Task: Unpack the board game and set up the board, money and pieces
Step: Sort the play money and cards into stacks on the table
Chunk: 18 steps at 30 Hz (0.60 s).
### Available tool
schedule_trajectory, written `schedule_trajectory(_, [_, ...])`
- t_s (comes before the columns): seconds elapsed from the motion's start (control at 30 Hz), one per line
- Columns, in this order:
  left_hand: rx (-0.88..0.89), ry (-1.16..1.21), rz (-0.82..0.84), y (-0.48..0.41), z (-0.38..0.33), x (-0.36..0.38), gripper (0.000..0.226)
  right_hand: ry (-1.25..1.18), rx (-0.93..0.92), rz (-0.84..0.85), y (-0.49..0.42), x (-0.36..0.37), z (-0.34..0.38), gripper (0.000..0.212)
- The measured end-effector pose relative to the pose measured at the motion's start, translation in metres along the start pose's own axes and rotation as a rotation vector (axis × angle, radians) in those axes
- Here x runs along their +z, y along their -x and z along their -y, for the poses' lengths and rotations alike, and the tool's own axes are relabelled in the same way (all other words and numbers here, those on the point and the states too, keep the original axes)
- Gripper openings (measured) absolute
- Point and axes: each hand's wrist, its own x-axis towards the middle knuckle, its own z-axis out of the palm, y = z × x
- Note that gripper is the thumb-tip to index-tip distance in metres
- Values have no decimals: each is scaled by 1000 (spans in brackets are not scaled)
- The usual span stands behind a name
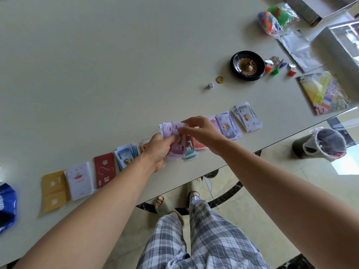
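Bare forearms reach to the near edge of the pale grey table. The left hand grips a fanned wad of purple paper banknotes. The right hand, just above, pinches the top note. Sorted notes lie in a row along the edge. The lilac note pile and grey note pile sit right of the right hand, the nearer one, and the blue note pile sits left. The folded colourful game board lies well apart, far right.

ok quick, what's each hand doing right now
left hand: grips a fanned stack of purple play money
right hand: pinches the top note of that stack
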Motion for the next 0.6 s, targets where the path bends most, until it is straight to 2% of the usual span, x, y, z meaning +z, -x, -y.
schedule_trajectory(0.07, [15,8,9,2,0,-3,16,-33,21,0,-1,4,0,13])
schedule_trajectory(0.13, [-13,21,9,3,-1,-8,10,-49,52,-20,-3,7,-3,13])
schedule_trajectory(0.2, [-42,16,20,5,-1,-15,16,-77,81,-34,-4,9,-4,14])
schedule_trajectory(0.33, [31,-56,4,7,1,-22,9,-171,126,-32,-5,12,-5,14])
schedule_trajectory(0.6, [86,-26,-133,1,2,-21,12,-307,182,-27,-13,12,-14,11])
